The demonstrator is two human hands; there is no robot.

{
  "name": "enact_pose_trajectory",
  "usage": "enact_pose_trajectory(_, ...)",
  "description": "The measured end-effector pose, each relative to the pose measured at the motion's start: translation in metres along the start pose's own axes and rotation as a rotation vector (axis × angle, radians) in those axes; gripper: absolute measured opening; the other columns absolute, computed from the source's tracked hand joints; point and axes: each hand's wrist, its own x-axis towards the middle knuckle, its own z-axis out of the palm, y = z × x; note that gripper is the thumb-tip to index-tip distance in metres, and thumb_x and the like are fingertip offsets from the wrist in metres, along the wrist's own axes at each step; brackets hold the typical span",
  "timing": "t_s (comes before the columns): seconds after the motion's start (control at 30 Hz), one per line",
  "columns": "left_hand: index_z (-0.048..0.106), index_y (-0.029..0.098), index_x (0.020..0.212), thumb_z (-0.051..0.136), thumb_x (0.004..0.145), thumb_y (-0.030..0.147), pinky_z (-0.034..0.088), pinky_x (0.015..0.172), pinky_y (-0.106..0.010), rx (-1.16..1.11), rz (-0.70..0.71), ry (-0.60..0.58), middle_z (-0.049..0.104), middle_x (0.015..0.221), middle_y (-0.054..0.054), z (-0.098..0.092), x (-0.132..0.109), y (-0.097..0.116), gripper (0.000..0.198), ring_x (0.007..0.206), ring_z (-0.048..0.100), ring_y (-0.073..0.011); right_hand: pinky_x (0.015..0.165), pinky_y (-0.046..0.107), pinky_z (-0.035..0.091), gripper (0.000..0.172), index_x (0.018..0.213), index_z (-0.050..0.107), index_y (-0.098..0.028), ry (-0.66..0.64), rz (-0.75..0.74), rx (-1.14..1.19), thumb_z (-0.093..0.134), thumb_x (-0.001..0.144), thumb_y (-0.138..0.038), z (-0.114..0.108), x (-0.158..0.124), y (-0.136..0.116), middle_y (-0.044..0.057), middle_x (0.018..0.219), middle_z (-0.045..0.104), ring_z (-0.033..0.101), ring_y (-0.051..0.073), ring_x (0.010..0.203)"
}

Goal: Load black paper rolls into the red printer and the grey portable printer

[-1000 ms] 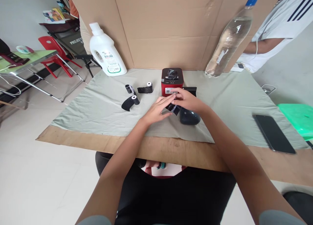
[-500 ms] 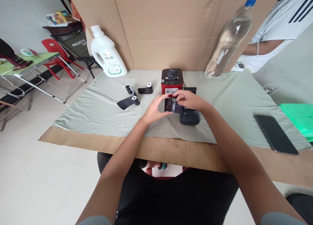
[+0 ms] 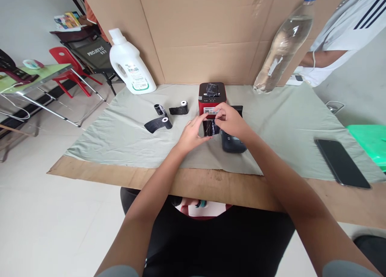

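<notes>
Above grey cloth, left hand and right hand clamped on upright black strip

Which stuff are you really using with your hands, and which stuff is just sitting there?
In use: black roll, in left hand and right hand; red printer behind.
Lying about: spare rolls, dark gadget, white jug, water bottle, phone.
</notes>
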Motion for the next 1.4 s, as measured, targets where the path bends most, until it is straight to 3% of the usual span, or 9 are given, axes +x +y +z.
enact_pose_trajectory(0.23,0.042,0.028,0.153,0.085,0.081,0.046,0.052,0.107,-0.050,0.036,-0.007,0.090,0.064,0.138,-0.013,0.006,-0.004,0.001,0.086,0.128,0.064,-0.0337,0.078,0.040,0.059,0.024,0.100,0.057,-0.024,-0.003,0.073,0.254,0.073,0.085,-0.034,0.022,-0.005,-0.010,0.002,0.087,0.070,0.067,0.018,0.076)
enact_pose_trajectory(0.4,0.064,0.024,0.116,0.080,0.085,0.047,0.056,0.099,-0.042,0.044,0.016,0.179,0.067,0.122,-0.009,0.005,-0.003,0.004,0.042,0.116,0.067,-0.0273,0.068,0.034,0.057,0.030,0.099,0.058,-0.023,0.054,0.110,0.307,0.076,0.076,-0.025,0.027,-0.003,-0.003,0.001,0.091,0.066,0.063,0.015,0.070)
enact_pose_trajectory(0.57,0.059,0.022,0.099,0.076,0.089,0.048,0.056,0.097,-0.041,0.069,0.006,0.274,0.067,0.123,-0.010,0.003,-0.003,0.003,0.032,0.115,0.067,-0.0260,0.068,0.034,0.054,0.021,0.095,0.066,-0.019,-0.069,0.183,0.238,0.075,0.077,-0.027,0.032,-0.005,-0.003,0.004,0.088,0.069,0.064,0.019,0.077)
enact_pose_trajectory(0.7,0.058,0.023,0.103,0.078,0.086,0.051,0.055,0.101,-0.044,-0.058,0.009,0.228,0.067,0.130,-0.012,0.000,-0.001,0.005,0.039,0.121,0.066,-0.0275,0.072,0.035,0.055,0.016,0.091,0.067,-0.019,-0.016,0.130,0.208,0.071,0.077,-0.023,0.037,-0.005,0.003,0.004,0.088,0.072,0.067,0.019,0.078)
enact_pose_trajectory(0.8,0.055,0.024,0.125,0.074,0.088,0.057,0.056,0.099,-0.043,-0.238,-0.060,0.187,0.063,0.143,-0.015,0.003,0.000,0.004,0.053,0.128,0.065,-0.0286,0.073,0.036,0.057,0.024,0.101,0.067,-0.019,0.077,0.077,0.217,0.069,0.078,-0.023,0.039,-0.003,0.008,0.007,0.097,0.074,0.069,0.020,0.081)
enact_pose_trajectory(0.9,0.045,0.025,0.142,0.062,0.095,0.063,0.058,0.097,-0.041,-0.434,-0.183,0.231,0.068,0.137,-0.016,0.010,0.001,-0.003,0.063,0.120,0.071,-0.0255,0.074,0.036,0.060,0.031,0.110,0.067,-0.019,0.071,-0.004,0.268,0.069,0.080,-0.028,0.042,-0.004,0.009,0.010,0.112,0.074,0.071,0.024,0.099)
enact_pose_trajectory(1.07,0.057,0.024,0.135,0.071,0.089,0.063,0.061,0.091,-0.039,-0.537,-0.268,0.296,0.076,0.121,-0.011,0.009,0.002,-0.017,0.061,0.113,0.074,-0.0259,0.070,0.035,0.059,0.038,0.119,0.066,-0.020,0.073,-0.029,0.313,0.067,0.083,-0.033,0.054,-0.008,0.011,0.012,0.120,0.074,0.071,0.026,0.103)
enact_pose_trajectory(1.27,0.068,0.023,0.128,0.079,0.082,0.058,0.062,0.084,-0.038,-0.531,-0.267,0.255,0.076,0.119,-0.010,0.004,0.004,-0.015,0.059,0.106,0.075,-0.0257,0.074,0.036,0.060,0.046,0.128,0.060,-0.021,0.087,-0.006,0.371,0.066,0.086,-0.040,0.070,-0.013,0.021,0.014,0.127,0.071,0.072,0.027,0.105)
enact_pose_trajectory(1.4,0.073,0.020,0.116,0.083,0.078,0.048,0.060,0.087,-0.034,-0.391,-0.296,0.439,0.075,0.114,-0.008,-0.028,0.007,-0.030,0.048,0.104,0.073,-0.0225,0.073,0.038,0.061,0.056,0.142,0.047,-0.024,0.122,0.129,0.439,0.061,0.090,-0.040,0.095,-0.029,0.031,0.016,0.138,0.063,0.075,0.022,0.091)
